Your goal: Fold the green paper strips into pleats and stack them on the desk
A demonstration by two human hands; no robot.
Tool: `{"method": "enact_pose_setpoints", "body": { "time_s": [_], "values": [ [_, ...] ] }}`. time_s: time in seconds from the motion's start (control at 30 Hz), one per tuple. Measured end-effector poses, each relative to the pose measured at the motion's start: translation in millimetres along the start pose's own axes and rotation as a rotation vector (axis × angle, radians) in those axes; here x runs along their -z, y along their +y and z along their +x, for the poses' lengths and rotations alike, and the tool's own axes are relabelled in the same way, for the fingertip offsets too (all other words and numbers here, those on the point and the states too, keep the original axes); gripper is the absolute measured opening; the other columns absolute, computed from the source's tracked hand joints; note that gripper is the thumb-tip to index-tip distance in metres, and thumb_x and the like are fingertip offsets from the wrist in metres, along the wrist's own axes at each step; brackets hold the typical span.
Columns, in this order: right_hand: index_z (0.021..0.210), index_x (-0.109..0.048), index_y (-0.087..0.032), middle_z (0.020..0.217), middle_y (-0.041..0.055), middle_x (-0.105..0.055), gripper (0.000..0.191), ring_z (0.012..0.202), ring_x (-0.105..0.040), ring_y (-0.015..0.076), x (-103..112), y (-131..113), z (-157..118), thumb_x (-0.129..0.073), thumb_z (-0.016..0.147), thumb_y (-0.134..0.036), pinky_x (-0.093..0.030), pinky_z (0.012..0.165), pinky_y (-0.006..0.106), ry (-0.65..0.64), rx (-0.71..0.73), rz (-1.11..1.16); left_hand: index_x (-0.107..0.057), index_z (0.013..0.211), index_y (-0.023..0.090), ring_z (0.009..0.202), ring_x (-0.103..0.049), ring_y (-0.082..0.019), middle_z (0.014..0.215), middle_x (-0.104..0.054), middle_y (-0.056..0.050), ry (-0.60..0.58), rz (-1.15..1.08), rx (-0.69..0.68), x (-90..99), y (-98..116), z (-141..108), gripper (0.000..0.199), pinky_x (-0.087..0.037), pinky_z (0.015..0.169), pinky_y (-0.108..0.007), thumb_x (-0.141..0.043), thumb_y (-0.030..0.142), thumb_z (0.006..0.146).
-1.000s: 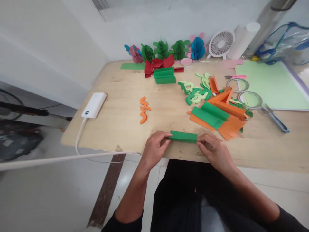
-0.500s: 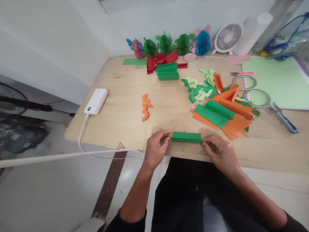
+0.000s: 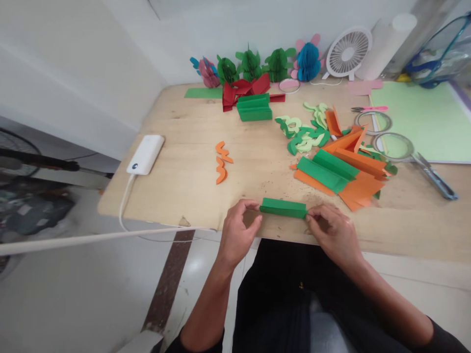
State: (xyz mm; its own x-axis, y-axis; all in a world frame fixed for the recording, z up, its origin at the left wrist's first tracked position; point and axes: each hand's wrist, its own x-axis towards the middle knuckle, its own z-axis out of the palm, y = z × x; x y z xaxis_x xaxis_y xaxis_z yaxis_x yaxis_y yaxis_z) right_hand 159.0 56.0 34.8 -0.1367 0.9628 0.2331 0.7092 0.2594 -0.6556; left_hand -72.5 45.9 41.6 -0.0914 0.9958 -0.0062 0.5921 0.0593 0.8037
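A folded strip of green paper (image 3: 283, 208) lies level near the table's front edge, between my two hands. My right hand (image 3: 333, 230) pinches its right end between thumb and fingers. At the other end, my left hand (image 3: 239, 230) has its thumb and forefinger apart, the forefinger close to the strip's left tip; whether it touches cannot be made out. Just beyond my right hand is a heap of folded orange paper (image 3: 362, 189) with a pleated green paper (image 3: 327, 170) on top. Two wavy orange paper cutouts (image 3: 221, 166) lie ahead of my left hand.
A white power bank (image 3: 146, 154) with a cable sits at the left. Along the wall stand several paper honeycomb figures (image 3: 277, 64) and a white fan (image 3: 349, 53). Rolls of tape (image 3: 393, 146) and a utility knife (image 3: 437, 179) lie at the right. Green and red folded papers (image 3: 254, 108) rest at the back.
My left thumb has opened away from the strip's left end, where it was pinching before. The strip has tilted slightly, its right end still in my right hand.
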Motion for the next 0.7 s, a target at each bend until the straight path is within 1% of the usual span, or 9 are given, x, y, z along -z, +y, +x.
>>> {"method": "enact_pose_setpoints", "body": {
  "time_s": [0.13, 0.27, 0.37, 0.43, 0.5, 0.57, 0.63, 0.7],
  "values": [
    [0.075, -0.059, -0.023, 0.070, -0.0005, -0.066, 0.011, 0.065, -0.061, 0.0143, 0, -2, -1, -0.055, 0.085, -0.026, -0.046, 0.062, 0.026, 0.021, -0.019, 0.009, -0.064, 0.093, 0.022, 0.096, -0.065, -0.022, 0.094, -0.071, -0.003, -0.016, 0.053, -0.024, -1.5, 1, 3, 0.013, -0.049, 0.090, -0.040, -0.058, 0.020, 0.082],
    [0.075, -0.059, -0.023, 0.072, -0.0002, -0.067, 0.011, 0.066, -0.061, 0.0142, 0, -3, -1, -0.055, 0.084, -0.026, -0.047, 0.064, 0.027, 0.034, -0.027, 0.020, -0.066, 0.089, 0.022, 0.092, -0.065, -0.021, 0.093, -0.071, -0.003, -0.019, 0.045, -0.090, -1.5, 1, 5, 0.011, -0.049, 0.090, -0.040, -0.057, 0.021, 0.084],
    [0.075, -0.059, -0.023, 0.073, 0.0000, -0.067, 0.011, 0.067, -0.061, 0.0143, 2, -1, -2, -0.055, 0.084, -0.026, -0.047, 0.064, 0.027, 0.022, -0.034, 0.020, -0.066, 0.087, 0.023, 0.090, -0.066, -0.020, 0.093, -0.071, -0.003, -0.015, 0.056, -0.140, 2.3, -2, 5, 0.012, -0.049, 0.088, -0.039, -0.054, 0.022, 0.085],
    [0.076, -0.059, -0.023, 0.074, -0.0003, -0.067, 0.010, 0.068, -0.061, 0.0143, 3, 1, -3, -0.055, 0.085, -0.026, -0.046, 0.063, 0.026, 0.023, -0.039, 0.013, -0.066, 0.089, 0.023, 0.091, -0.066, -0.020, 0.094, -0.071, -0.003, 0.010, 0.091, -0.144, 7.7, -6, 8, 0.013, -0.049, 0.087, -0.038, -0.053, 0.023, 0.086],
    [0.076, -0.059, -0.023, 0.074, -0.0006, -0.068, 0.010, 0.067, -0.061, 0.0142, 5, 3, -4, -0.056, 0.085, -0.026, -0.046, 0.063, 0.026, 0.034, -0.041, 0.008, -0.065, 0.090, 0.023, 0.091, -0.066, -0.021, 0.094, -0.071, -0.003, 0.050, 0.155, -0.135, 15.3, -12, 13, 0.014, -0.049, 0.087, -0.038, -0.052, 0.024, 0.086],
    [0.076, -0.059, -0.023, 0.074, -0.0009, -0.067, 0.009, 0.066, -0.061, 0.0138, 8, 4, -5, -0.056, 0.085, -0.026, -0.046, 0.063, 0.026, 0.043, -0.034, 0.006, -0.065, 0.089, 0.022, 0.091, -0.065, -0.022, 0.092, -0.071, -0.003, 0.115, 0.250, -0.122, 23.5, -19, 21, 0.013, -0.049, 0.088, -0.038, -0.053, 0.025, 0.085],
    [0.077, -0.059, -0.023, 0.074, -0.0009, -0.067, 0.009, 0.067, -0.061, 0.0136, 11, 4, -6, -0.055, 0.085, -0.025, -0.046, 0.063, 0.026, 0.043, -0.020, 0.002, -0.065, 0.087, 0.022, 0.092, -0.064, -0.024, 0.091, -0.071, -0.005, 0.232, 0.364, -0.099, 30.3, -25, 28, 0.012, -0.048, 0.090, -0.041, -0.053, 0.025, 0.084],
    [0.078, -0.059, -0.023, 0.075, -0.0006, -0.068, 0.009, 0.069, -0.063, 0.0139, 15, 3, -8, -0.055, 0.086, -0.024, -0.047, 0.064, 0.026, 0.037, 0.002, 0.000, -0.065, 0.092, 0.020, 0.098, -0.063, -0.028, 0.097, -0.070, -0.009, 0.383, 0.452, -0.084, 33.1, -26, 32, 0.013, -0.046, 0.092, -0.045, -0.055, 0.023, 0.084]
  ]
}}
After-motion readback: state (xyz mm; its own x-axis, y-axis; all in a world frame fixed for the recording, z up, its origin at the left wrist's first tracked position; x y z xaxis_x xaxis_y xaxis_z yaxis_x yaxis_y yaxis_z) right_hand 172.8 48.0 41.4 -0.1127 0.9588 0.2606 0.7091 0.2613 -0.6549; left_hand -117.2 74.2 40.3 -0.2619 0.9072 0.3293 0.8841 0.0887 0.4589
